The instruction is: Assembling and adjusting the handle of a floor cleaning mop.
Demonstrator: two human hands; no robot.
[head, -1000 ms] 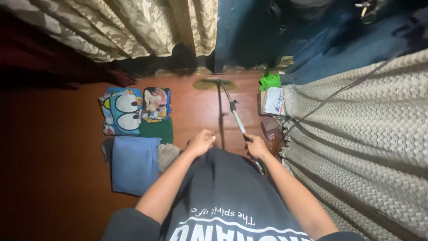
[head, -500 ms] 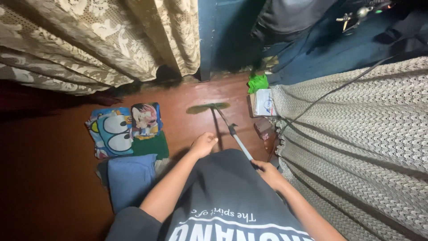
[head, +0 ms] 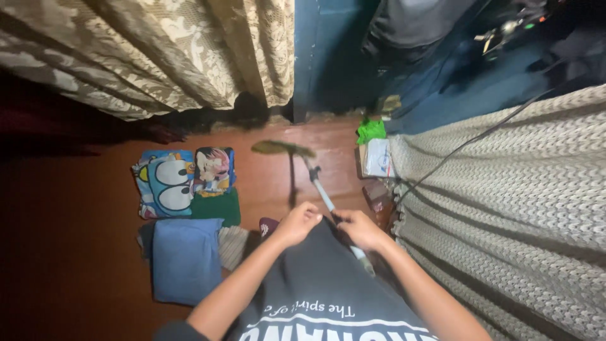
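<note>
Hands meet on a mop: the left hand (head: 298,222) and the right hand (head: 358,228) both sit on the mop handle (head: 320,191), a thin pale pole that runs from just in front of the person's dark shirt out over the reddish wooden floor (head: 82,252). The left grip looks curled shut at the near end of the pole; the right grip is closed round it just beside, fingers wrapped. The flat mop head (head: 282,148) lies near the far edge of the floor, below the patterned curtain (head: 158,57), blurred enough that I cannot tell whether it touches the boards.

As a judgement, the pole is stiff and light, the head soft and a little floppy, so holding high on the shaft with the two hands spread apart would give the most control; bunched together they leave the far end loose.

Folded clothes lie toward the left side of the floor: a cartoon-print cloth (head: 167,183) and a blue folded garment (head: 180,257) nearer the person. A knitted grey blanket (head: 517,208) covers the right side, with a green object (head: 371,130) at its far corner.
</note>
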